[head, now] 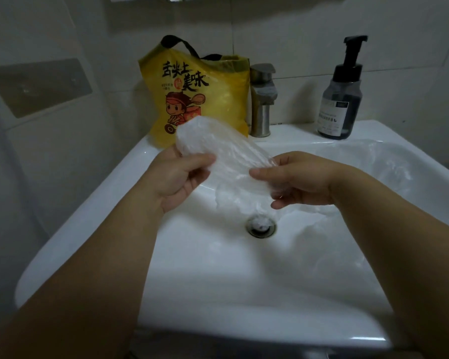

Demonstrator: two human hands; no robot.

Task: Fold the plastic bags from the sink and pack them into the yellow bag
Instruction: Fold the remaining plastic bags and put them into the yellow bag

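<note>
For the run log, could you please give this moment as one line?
hands: left hand, right hand grip clear bag | over sink | yellow bag upright

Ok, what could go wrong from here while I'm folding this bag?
The clear bag, held at its ends by the left hand and right hand, looks thin and could slip into the sink. The yellow bag stands on the sink's back corner; pushing bags in might tip it. Loose plastic lies over the drain and could catch there.

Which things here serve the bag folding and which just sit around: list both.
Job: clear bag held by left hand and right hand; loose bags in the sink; yellow bag.
Idle: tap; soap bottle.
</note>
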